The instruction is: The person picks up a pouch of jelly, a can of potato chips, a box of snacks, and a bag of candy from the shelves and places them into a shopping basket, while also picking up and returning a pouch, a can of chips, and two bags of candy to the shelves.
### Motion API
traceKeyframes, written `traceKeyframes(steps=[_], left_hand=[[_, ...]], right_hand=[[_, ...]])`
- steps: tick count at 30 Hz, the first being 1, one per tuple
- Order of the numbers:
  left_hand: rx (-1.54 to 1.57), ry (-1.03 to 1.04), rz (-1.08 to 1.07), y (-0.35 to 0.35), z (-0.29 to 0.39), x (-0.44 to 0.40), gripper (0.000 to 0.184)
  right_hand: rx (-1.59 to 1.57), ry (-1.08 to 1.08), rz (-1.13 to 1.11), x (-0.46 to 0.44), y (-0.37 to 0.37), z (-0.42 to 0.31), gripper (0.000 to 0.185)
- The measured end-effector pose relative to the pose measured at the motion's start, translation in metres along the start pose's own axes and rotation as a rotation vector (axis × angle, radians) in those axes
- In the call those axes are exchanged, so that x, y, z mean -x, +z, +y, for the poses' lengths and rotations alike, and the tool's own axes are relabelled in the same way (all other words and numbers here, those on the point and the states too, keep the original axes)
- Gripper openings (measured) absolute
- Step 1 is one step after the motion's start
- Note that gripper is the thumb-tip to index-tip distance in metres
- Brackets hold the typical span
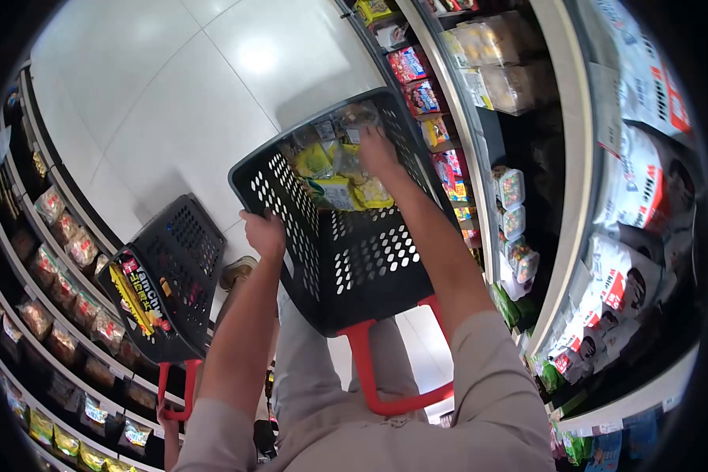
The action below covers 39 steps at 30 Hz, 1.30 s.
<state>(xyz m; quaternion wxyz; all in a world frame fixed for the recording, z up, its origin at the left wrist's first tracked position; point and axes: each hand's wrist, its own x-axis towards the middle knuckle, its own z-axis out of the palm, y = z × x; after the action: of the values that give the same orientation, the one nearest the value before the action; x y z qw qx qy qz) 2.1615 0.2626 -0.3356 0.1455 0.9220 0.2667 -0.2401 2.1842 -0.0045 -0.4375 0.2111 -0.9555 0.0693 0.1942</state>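
A black shopping basket (374,287) with rows of holes and red handles (362,370) is tilted in front of my body. My left hand (264,234) is closed around its left rim. Inside the far end, my right hand (377,151) has its fingers on a clear plastic packet (357,116); the fingertips are partly hidden. Several yellow snack packets (337,193) lie together just below and left of that hand, against the basket's far end.
On the left, another person's hand (167,419) holds a second black basket (200,236) containing a yellow and black snack bag (139,295). Shelves of packaged food (71,236) curve along the left. On the right, shelves hold white bags (633,173) and clear tubs (514,220).
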Motion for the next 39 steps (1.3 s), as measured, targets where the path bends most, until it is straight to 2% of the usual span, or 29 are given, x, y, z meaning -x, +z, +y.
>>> traceKeyframes(steps=[2, 4, 5, 7, 10, 14, 16, 17, 19, 20, 22, 23, 26, 28, 30, 32, 34, 35, 36, 38, 39], left_hand=[[-0.007, -0.035, 0.004, -0.001, 0.003, -0.001, 0.038], [-0.018, -0.050, 0.000, 0.001, 0.002, -0.003, 0.036], [0.005, -0.036, 0.003, 0.002, 0.001, -0.003, 0.037], [0.028, -0.021, 0.020, 0.002, 0.000, -0.003, 0.038], [0.044, -0.039, 0.005, -0.003, 0.005, -0.001, 0.037], [-0.008, -0.053, 0.007, -0.004, 0.004, -0.002, 0.039], [-0.019, -0.049, 0.021, -0.003, -0.003, -0.005, 0.040], [-0.029, -0.044, 0.033, -0.003, -0.007, -0.005, 0.041], [-0.050, -0.037, 0.037, -0.007, -0.013, -0.006, 0.040], [-0.076, -0.034, 0.043, -0.009, -0.018, -0.008, 0.039], [-0.059, -0.021, 0.047, -0.006, -0.036, -0.015, 0.042], [-0.063, 0.004, 0.068, -0.008, -0.040, -0.015, 0.042], [-0.049, 0.051, 0.101, -0.005, -0.048, -0.018, 0.042], [-0.063, 0.030, 0.088, -0.005, -0.044, -0.015, 0.043], [-0.064, 0.034, 0.100, -0.003, -0.037, -0.010, 0.043], [-0.009, 0.034, 0.045, -0.003, -0.026, -0.008, 0.042], [-0.014, 0.000, 0.007, 0.000, -0.011, -0.005, 0.041], [-0.001, -0.007, 0.005, 0.001, -0.003, -0.003, 0.040], [0.012, -0.019, 0.004, 0.001, 0.005, 0.001, 0.038], [0.029, -0.042, 0.015, -0.001, 0.010, 0.004, 0.035], [0.027, -0.025, 0.019, -0.001, 0.011, 0.006, 0.034]], right_hand=[[0.078, 0.018, -0.009, -0.035, 0.033, 0.012, 0.033], [0.389, 0.021, -0.054, -0.047, 0.054, 0.015, 0.031], [0.384, 0.020, -0.063, -0.050, 0.063, 0.015, 0.031], [0.372, 0.174, -0.085, -0.052, 0.071, 0.010, 0.052], [0.417, 0.161, -0.203, -0.045, 0.057, 0.002, 0.060], [0.337, 0.203, -0.192, -0.027, 0.026, -0.011, 0.062], [-0.191, 0.494, -0.135, -0.007, -0.008, -0.026, 0.061], [-0.191, 0.497, -0.133, 0.006, -0.022, -0.030, 0.061], [-1.261, 0.614, -0.201, 0.030, -0.046, -0.033, 0.054], [-1.263, 0.618, -0.195, 0.042, -0.052, -0.034, 0.054], [-1.507, 0.513, -0.149, 0.062, -0.073, -0.044, 0.061], [-1.631, 0.441, -0.161, 0.072, -0.094, -0.051, 0.057], [-1.532, 0.329, -0.140, 0.092, -0.135, -0.060, 0.056], [-1.544, 0.301, -0.121, 0.104, -0.153, -0.063, 0.059], [-1.391, 0.137, 0.012, 0.114, -0.168, -0.066, 0.068], [-1.412, 0.112, 0.055, 0.120, -0.173, -0.068, 0.073], [-1.109, -0.079, 0.174, 0.124, -0.174, -0.067, 0.074], [-0.953, -0.102, 0.176, 0.125, -0.171, -0.063, 0.073], [-0.950, -0.115, 0.170, 0.125, -0.175, -0.061, 0.073], [-0.601, -0.266, 0.196, 0.125, -0.179, -0.060, 0.071], [-0.595, -0.292, 0.184, 0.127, -0.178, -0.056, 0.067]])
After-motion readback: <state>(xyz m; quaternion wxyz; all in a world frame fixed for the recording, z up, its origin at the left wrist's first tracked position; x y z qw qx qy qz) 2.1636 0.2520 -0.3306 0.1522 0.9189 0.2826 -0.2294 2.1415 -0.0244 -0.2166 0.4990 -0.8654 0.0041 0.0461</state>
